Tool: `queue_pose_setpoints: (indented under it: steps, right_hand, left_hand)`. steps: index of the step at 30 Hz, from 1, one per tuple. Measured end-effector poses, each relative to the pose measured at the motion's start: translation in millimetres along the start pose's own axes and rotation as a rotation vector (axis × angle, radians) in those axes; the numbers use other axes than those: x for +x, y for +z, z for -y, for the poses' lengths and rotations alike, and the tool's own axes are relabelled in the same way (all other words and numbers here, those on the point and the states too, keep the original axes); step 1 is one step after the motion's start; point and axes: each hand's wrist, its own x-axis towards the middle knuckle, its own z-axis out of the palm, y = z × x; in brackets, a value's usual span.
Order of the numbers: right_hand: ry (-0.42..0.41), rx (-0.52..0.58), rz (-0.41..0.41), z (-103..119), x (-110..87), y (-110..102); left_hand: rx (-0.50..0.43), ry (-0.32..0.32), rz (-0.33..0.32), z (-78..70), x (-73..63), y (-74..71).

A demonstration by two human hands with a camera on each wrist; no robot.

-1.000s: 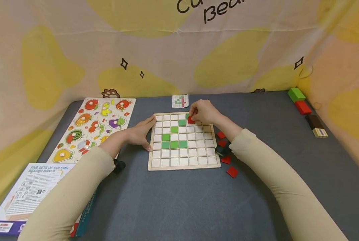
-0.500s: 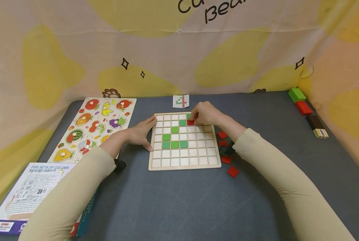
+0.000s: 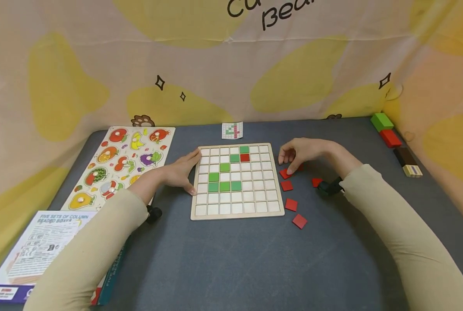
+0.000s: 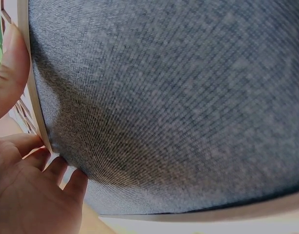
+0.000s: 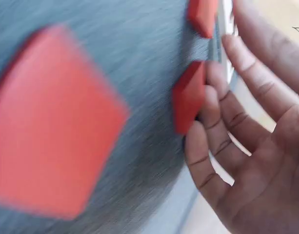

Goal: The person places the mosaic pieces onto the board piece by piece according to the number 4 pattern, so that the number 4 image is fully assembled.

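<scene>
A wooden grid board (image 3: pixel 237 219) with white squares lies in the middle of the table. Several green tiles (image 3: pixel 225 167) and one red tile (image 3: pixel 244 157) fill squares in it. My left hand (image 3: pixel 178 172) rests against the board's left edge, thumb and fingers spread along the frame, also seen in the left wrist view. Beside the board's right edge, my right hand (image 3: pixel 307 152) is over the loose red tiles. Its thumb reaches a red tile (image 3: pixel 285 174), the fingers loosely bent. In the right wrist view, the fingertips overlap a red tile (image 5: pixel 189 100).
More red tiles (image 3: pixel 291 204) lie scattered right of the board. A small printed pattern card (image 3: pixel 232 130) lies behind it. At left are a fruit puzzle board (image 3: pixel 118 164) and a boxed set (image 3: pixel 41 255). Coloured blocks (image 3: pixel 390 138) line the right side.
My right hand has left the red tile in the upper part of the grid and moved right to the loose tiles. My left hand stays at the board's edge.
</scene>
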Motion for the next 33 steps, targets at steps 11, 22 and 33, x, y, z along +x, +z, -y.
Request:
queue_pose_setpoints:
  steps: [11,22,33]
  right_hand:
    - [-0.050,-0.103,-0.100,-1.7,-5.7,15.1]
    - [-0.096,-0.037,-0.383,26.4,11.5,22.4]
    - [-0.120,-0.089,-0.465,71.7,49.2,44.8]
  left_hand:
    - [0.005,0.003,-0.006,2.4,0.1,0.4]
    - [0.010,0.010,0.003,2.4,-0.5,-1.0]
    - [-0.001,0.000,0.006,1.2,1.0,0.1]
